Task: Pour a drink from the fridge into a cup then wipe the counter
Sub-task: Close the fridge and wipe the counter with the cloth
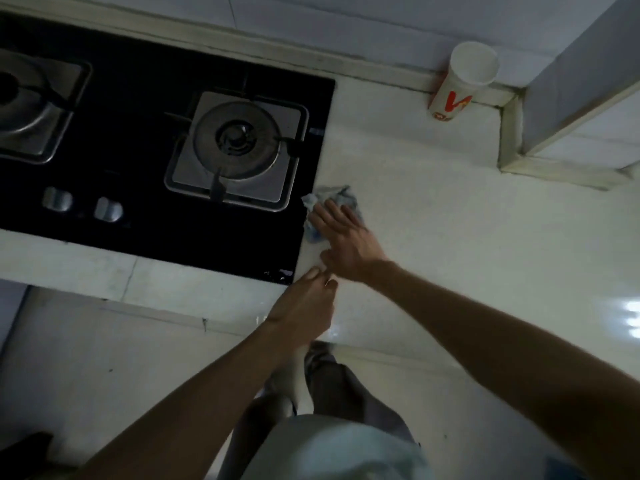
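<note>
1. Left hand (304, 308) hovers loosely curled, empty, at the table's (450, 237) front edge.
2. Right hand (346, 237) presses flat, fingers spread, on the cloth (332, 197) beside the hob (138, 150).
3. Cup (464, 81) stands at the table's back edge.

A gas hob (145, 140) is set into the counter (467, 237) on the left, with a paper cup (462, 81) standing at the back wall, well to its right. A crumpled cloth (337, 199) lies on the counter just beside the hob's right edge, under the right hand (346, 240). The left hand (304, 306) sits nearer the counter's front edge, just before the right one.
</note>
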`<move>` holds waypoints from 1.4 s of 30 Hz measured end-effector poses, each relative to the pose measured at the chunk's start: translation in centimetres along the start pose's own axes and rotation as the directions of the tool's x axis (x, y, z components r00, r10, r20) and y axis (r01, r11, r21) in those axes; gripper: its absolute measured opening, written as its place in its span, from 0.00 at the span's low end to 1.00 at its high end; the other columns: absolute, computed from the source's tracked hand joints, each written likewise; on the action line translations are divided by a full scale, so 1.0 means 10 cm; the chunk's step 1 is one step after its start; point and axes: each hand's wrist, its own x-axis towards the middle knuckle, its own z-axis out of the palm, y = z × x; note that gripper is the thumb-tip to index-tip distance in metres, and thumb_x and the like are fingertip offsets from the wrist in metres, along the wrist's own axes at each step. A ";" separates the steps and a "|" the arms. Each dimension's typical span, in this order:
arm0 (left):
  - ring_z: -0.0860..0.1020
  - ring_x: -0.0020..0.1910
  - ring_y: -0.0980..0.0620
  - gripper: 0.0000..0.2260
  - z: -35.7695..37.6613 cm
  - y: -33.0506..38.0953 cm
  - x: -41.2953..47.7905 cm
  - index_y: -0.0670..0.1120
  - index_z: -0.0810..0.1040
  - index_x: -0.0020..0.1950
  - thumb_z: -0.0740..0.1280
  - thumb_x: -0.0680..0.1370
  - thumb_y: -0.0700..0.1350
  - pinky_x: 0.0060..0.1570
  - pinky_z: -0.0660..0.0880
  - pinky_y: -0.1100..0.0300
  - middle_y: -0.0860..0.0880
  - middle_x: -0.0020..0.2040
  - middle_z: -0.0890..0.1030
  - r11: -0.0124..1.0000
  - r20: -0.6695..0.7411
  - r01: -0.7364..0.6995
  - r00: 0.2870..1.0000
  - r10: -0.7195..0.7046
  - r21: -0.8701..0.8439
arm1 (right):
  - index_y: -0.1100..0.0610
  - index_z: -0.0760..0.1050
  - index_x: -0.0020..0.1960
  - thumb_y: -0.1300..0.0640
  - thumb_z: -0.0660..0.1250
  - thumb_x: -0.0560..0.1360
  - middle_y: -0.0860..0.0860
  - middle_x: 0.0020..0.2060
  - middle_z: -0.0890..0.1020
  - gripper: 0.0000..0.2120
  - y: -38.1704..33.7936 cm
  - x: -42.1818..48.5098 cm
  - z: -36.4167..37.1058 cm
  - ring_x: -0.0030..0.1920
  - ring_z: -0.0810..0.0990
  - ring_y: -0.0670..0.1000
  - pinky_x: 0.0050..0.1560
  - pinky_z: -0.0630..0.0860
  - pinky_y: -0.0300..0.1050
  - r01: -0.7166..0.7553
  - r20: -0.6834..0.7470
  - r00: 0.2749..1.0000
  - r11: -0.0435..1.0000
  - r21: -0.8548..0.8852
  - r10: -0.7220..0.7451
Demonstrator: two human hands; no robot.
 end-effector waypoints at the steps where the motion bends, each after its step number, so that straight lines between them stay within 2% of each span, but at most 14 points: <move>1: 0.76 0.62 0.46 0.16 -0.03 0.00 -0.06 0.40 0.81 0.56 0.56 0.75 0.40 0.64 0.68 0.56 0.41 0.59 0.80 0.998 0.009 0.055 0.998 -0.055 -0.010 | 0.56 0.58 0.78 0.53 0.57 0.69 0.54 0.77 0.59 0.37 0.07 0.01 -0.04 0.78 0.53 0.55 0.77 0.49 0.54 0.042 0.010 0.999 0.998 -0.051 -0.041; 3: 0.70 0.66 0.47 0.16 0.00 -0.01 -0.19 0.39 0.74 0.64 0.59 0.78 0.41 0.64 0.69 0.57 0.42 0.66 0.74 0.992 0.005 0.109 0.994 -0.109 -0.067 | 0.55 0.58 0.78 0.55 0.58 0.71 0.53 0.77 0.60 0.35 0.24 0.14 -0.15 0.78 0.54 0.55 0.78 0.48 0.53 0.063 0.032 0.998 0.990 -0.127 -0.060; 5: 0.69 0.65 0.49 0.15 0.06 -0.06 -0.33 0.41 0.72 0.65 0.59 0.79 0.41 0.62 0.70 0.59 0.45 0.66 0.72 0.980 -0.031 0.160 0.986 -0.165 -0.119 | 0.56 0.57 0.78 0.56 0.59 0.73 0.54 0.77 0.59 0.33 0.34 0.37 -0.25 0.78 0.53 0.56 0.77 0.48 0.52 -0.030 0.021 0.999 0.994 -0.110 0.032; 9: 0.70 0.66 0.52 0.14 0.19 -0.19 -0.64 0.43 0.73 0.64 0.61 0.78 0.41 0.63 0.70 0.60 0.47 0.67 0.72 0.959 -0.059 0.248 0.964 -0.258 -0.137 | 0.60 0.68 0.69 0.53 0.55 0.72 0.58 0.69 0.70 0.27 0.19 0.74 -0.27 0.72 0.63 0.62 0.70 0.62 0.60 -0.183 -0.068 0.981 0.982 -0.038 0.180; 14: 0.65 0.72 0.49 0.13 0.38 -0.21 -0.89 0.39 0.76 0.61 0.64 0.78 0.41 0.69 0.68 0.59 0.44 0.71 0.68 0.962 -0.046 0.256 0.964 -0.261 -0.097 | 0.59 0.61 0.74 0.52 0.61 0.68 0.58 0.73 0.65 0.36 -0.05 0.44 -0.11 0.75 0.57 0.61 0.72 0.57 0.56 -0.220 -0.006 0.975 0.974 -0.053 0.220; 18: 0.78 0.61 0.45 0.11 0.44 -0.24 -0.95 0.37 0.83 0.46 0.76 0.65 0.39 0.54 0.78 0.57 0.40 0.57 0.81 0.976 -0.012 0.204 0.979 -0.206 -0.077 | 0.60 0.66 0.72 0.52 0.63 0.65 0.58 0.72 0.68 0.36 -0.61 -0.26 0.23 0.74 0.61 0.61 0.71 0.60 0.56 -0.183 -0.043 0.982 0.982 -0.037 0.182; 20: 0.79 0.60 0.43 0.14 0.46 -0.26 -0.96 0.36 0.83 0.50 0.75 0.66 0.38 0.59 0.77 0.56 0.39 0.55 0.82 0.984 -0.072 0.171 0.982 -0.175 -0.052 | 0.60 0.65 0.74 0.51 0.62 0.66 0.57 0.73 0.67 0.36 -0.91 -0.65 0.43 0.75 0.60 0.61 0.74 0.57 0.57 -0.177 -0.024 0.984 0.984 -0.029 0.177; 23: 0.68 0.71 0.44 0.22 0.51 -0.29 -0.94 0.34 0.72 0.67 0.66 0.74 0.40 0.72 0.64 0.54 0.38 0.68 0.73 0.981 -0.111 0.151 0.980 -0.165 -0.118 | 0.59 0.61 0.76 0.52 0.57 0.70 0.56 0.76 0.61 0.35 -1.27 -1.13 0.66 0.78 0.54 0.58 0.77 0.51 0.56 -0.205 -0.012 0.979 0.979 -0.009 0.205; 25: 0.62 0.74 0.46 0.24 0.52 -0.30 -0.94 0.36 0.66 0.73 0.62 0.77 0.41 0.75 0.57 0.54 0.41 0.73 0.67 0.982 -0.080 0.144 0.985 -0.154 -0.120 | 0.58 0.59 0.77 0.53 0.55 0.72 0.54 0.77 0.58 0.34 -1.38 -1.29 0.74 0.78 0.50 0.56 0.78 0.48 0.55 -0.230 -0.003 0.973 0.973 -0.008 0.230; 30: 0.57 0.77 0.46 0.23 0.49 -0.38 -1.00 0.37 0.64 0.74 0.60 0.79 0.40 0.76 0.53 0.56 0.41 0.77 0.60 0.973 -0.063 0.111 0.990 -0.126 -0.200 | 0.58 0.58 0.77 0.48 0.47 0.75 0.53 0.77 0.59 0.32 -1.40 -1.28 0.67 0.78 0.51 0.54 0.77 0.51 0.54 -0.274 -0.026 0.961 0.962 0.006 0.274; 34: 0.55 0.78 0.47 0.21 0.51 -0.44 -1.06 0.38 0.68 0.72 0.62 0.78 0.37 0.76 0.54 0.57 0.42 0.78 0.60 0.949 -0.050 0.127 0.988 -0.147 -0.287 | 0.58 0.48 0.79 0.45 0.43 0.79 0.55 0.79 0.48 0.32 -1.57 -1.33 0.75 0.79 0.42 0.54 0.78 0.44 0.55 -0.322 -0.038 0.946 0.947 -0.013 0.321; 38: 0.54 0.78 0.48 0.25 0.52 -0.39 -1.06 0.38 0.63 0.75 0.62 0.79 0.39 0.76 0.55 0.55 0.43 0.78 0.58 0.922 -0.040 0.179 0.978 -0.205 -0.342 | 0.55 0.42 0.79 0.41 0.40 0.82 0.53 0.79 0.43 0.31 -1.60 -1.30 0.84 0.78 0.37 0.53 0.77 0.39 0.54 -0.364 -0.039 0.931 0.931 -0.041 0.362; 40: 0.56 0.77 0.48 0.24 0.51 -0.33 -1.03 0.37 0.62 0.75 0.61 0.80 0.41 0.76 0.56 0.54 0.43 0.77 0.60 0.917 -0.039 0.213 0.970 -0.239 -0.338 | 0.53 0.41 0.79 0.41 0.39 0.81 0.52 0.79 0.42 0.30 -1.53 -1.27 0.80 0.78 0.37 0.53 0.77 0.39 0.54 -0.348 -0.032 0.938 0.937 -0.042 0.346; 42: 0.63 0.73 0.46 0.19 0.49 -0.24 -0.98 0.38 0.71 0.69 0.60 0.80 0.42 0.72 0.62 0.54 0.41 0.73 0.68 0.941 -0.095 0.218 0.964 -0.250 -0.259 | 0.53 0.40 0.79 0.42 0.40 0.82 0.52 0.78 0.42 0.29 -1.42 -1.22 0.75 0.78 0.37 0.53 0.78 0.40 0.55 -0.330 -0.046 0.944 0.943 -0.052 0.328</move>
